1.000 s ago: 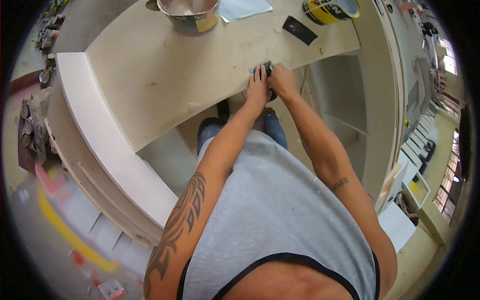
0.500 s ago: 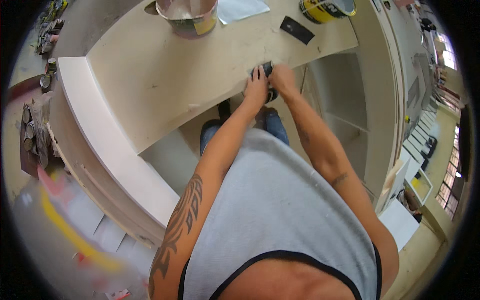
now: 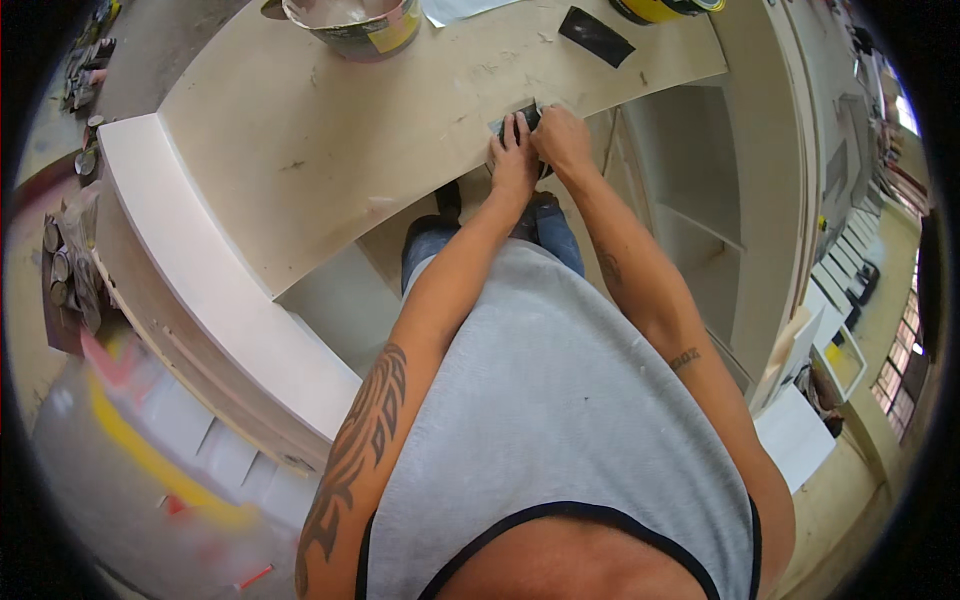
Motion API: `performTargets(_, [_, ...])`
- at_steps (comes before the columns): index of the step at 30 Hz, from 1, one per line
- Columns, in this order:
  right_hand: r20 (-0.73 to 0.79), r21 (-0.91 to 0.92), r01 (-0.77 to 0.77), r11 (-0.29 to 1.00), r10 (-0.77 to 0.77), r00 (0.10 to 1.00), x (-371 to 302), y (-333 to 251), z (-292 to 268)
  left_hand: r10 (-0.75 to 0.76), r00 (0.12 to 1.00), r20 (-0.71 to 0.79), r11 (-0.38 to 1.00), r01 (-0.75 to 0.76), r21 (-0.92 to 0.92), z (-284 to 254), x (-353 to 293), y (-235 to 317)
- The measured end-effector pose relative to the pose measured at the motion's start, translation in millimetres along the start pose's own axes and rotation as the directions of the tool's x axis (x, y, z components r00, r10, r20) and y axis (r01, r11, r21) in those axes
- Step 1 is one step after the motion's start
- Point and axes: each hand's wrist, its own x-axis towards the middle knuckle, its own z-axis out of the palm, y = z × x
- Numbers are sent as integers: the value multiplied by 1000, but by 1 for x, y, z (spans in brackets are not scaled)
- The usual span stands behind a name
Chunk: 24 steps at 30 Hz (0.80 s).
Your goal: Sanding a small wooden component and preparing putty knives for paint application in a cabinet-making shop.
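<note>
Near the front edge of the pale wooden board, a dark piece of sandpaper (image 3: 519,119) lies under the fingers of my left hand (image 3: 514,158). Those fingers are spread and press down on it. Close against them on the right, my right hand (image 3: 562,138) is closed with its fingers curled at the sandpaper's right edge. What lies inside that grip is mostly hidden by the knuckles. A second black rectangle of sandpaper (image 3: 596,37) rests farther back on the board, apart from both hands.
A bucket with pinkish residue (image 3: 372,37) stands at the back left of the board (image 3: 300,185), beside a white sheet (image 3: 465,8). A yellow and black tin (image 3: 665,8) is at the back right. White side panels (image 3: 190,245) and open compartments (image 3: 685,165) flank my legs.
My view has shifted, so the bucket, tin and loose sandpaper sit higher in the picture. Both hands stay together at the sandpaper near the board's edge.
</note>
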Motion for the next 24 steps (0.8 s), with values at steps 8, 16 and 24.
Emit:
performTargets(8, [-42,19,14,1000,-14,999,1,-6,5,8,1000,-3,998,-8,-59,-5,-4,-6])
performTargets(16, [22,-26,-52,998,52,998,16,3,-5,82,996,26,996,-83,15,-9,-3,-18])
performTargets(24, [-11,-80,214,974,-216,976,-49,7,12,113,987,-117,992,-105,74,6,-15,-28])
